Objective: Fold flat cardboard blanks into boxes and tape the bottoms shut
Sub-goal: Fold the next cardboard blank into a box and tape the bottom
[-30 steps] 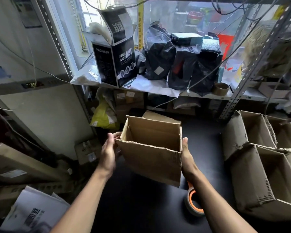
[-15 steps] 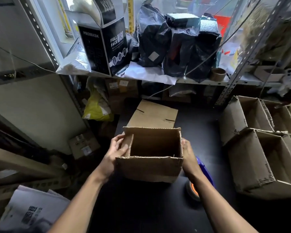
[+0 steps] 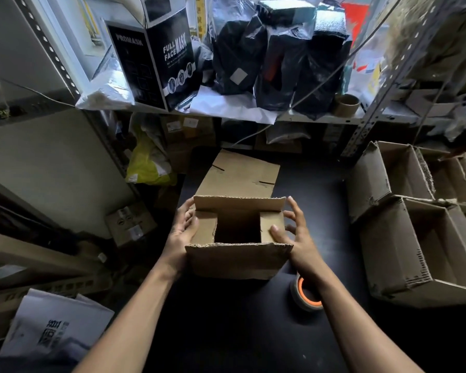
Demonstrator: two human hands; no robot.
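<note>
Since half a second ago: two short side flaps now folded inward over the box [image 3: 237, 254] opening, centre gap still open; long flaps next, then tape.

Left hand [image 3: 182, 232] and right hand [image 3: 293, 238] flank the box, fingers spread, thumbs pressing flaps.

One flat blank [image 3: 240, 173] just behind the box. One tape roll [image 3: 304, 294] near its right corner. At least three made boxes [image 3: 404, 254] well right.

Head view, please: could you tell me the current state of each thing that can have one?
Box being folded: upright on the table, two side flaps folded in, two long flaps not yet closed.
Left hand: open, pressing the left flap.
Right hand: open, thumb on the right flap.
Tape roll: lying flat, untouched.
Flat blank: unfolded.
Finished boxes: erected, open.
</note>
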